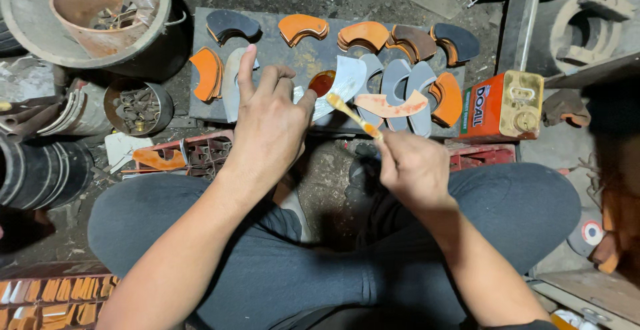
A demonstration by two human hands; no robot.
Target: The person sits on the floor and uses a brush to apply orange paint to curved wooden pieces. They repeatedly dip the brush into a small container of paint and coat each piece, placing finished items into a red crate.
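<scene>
Dusty dark workshop floor, with a flat grey slab [280, 47] laid across it as a worktop in front of crossed legs in grey trousers. Near the front edge of the worktop, a pale curved sole-shaped piece [343, 83], pinned at its near end by the left hand [270, 127]: thumb and fingers [248, 70] half spread, pressing down rather than gripping. Right hand [413, 167] closed around a thin wooden brush [353, 115] loaded with orange glue, tip resting on the pale piece. Just beside it, a small round dab of dark orange glue [322, 82]. Further out, grey curved pieces [400, 80] overlapped toward the right edge, one peach-coloured strip [390, 105] across them. Along the back edge, orange and black crescent cut-outs [363, 35]. Off the right edge, an orange metal glue can [500, 105]. Off the left, a round tin of metal bits [138, 108] and a large bucket [87, 10]. Best done with thin, even strokes out to the rim, keeping the pinning fingers clear of wet glue.
</scene>
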